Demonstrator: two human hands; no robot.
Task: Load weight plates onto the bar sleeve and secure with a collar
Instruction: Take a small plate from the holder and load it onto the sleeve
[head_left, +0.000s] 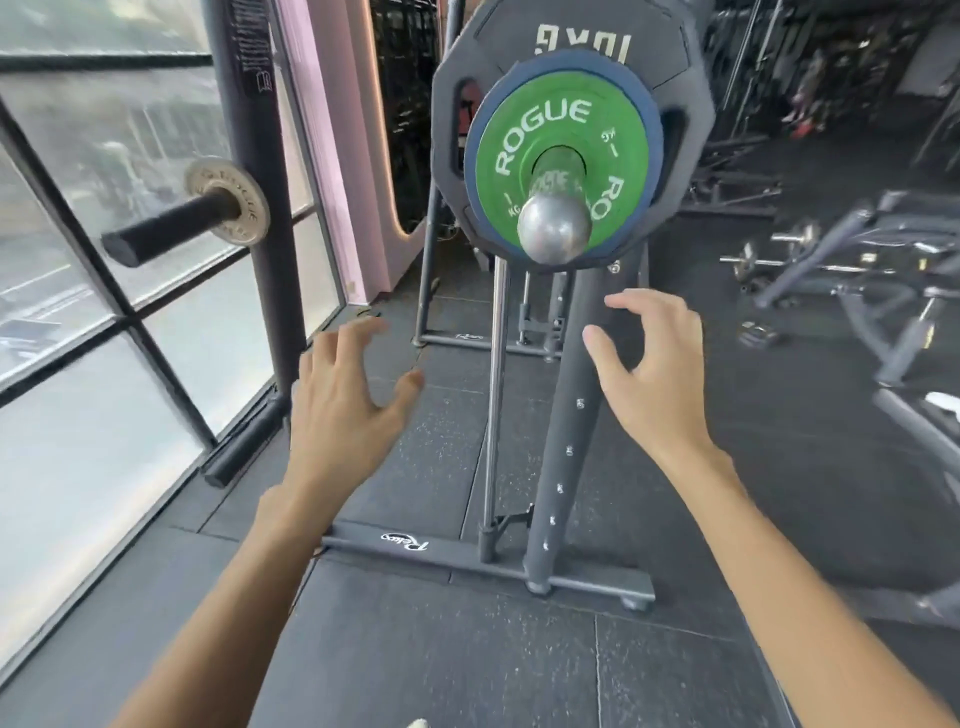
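Standing on a dark rubber floor (415, 665) in a gym. Seeing a big window (78, 415) on the left, with a black post (244, 104) in front of it. Seeing a black peg (161, 234) sticking out of that post, carrying one small silver plate (254, 208). Seeing a bench (893, 228) and small dumbbells (769, 254) off to the right, all blurry.

Looking straight at the round silver end of the bar sleeve (555, 228), up high in the middle. Seeing three plates sitting on it: a green plate (540, 130) in front, a blue plate (571, 66) right behind it, and a big black plate (519, 36) at the back. Seeing a leaning grey rack post (563, 467) and a thin pole (495, 389) under the plates, both going down to a flat foot bar (493, 564).

Reaching out with both hands, below the sleeve and apart from it. Holding the left hand (343, 410) with fingers spread wide and a bit bent, touching nothing. Holding the right hand (657, 384) the same way, fingers apart, thumb out, gripping nothing, showing in front of the grey rack post.
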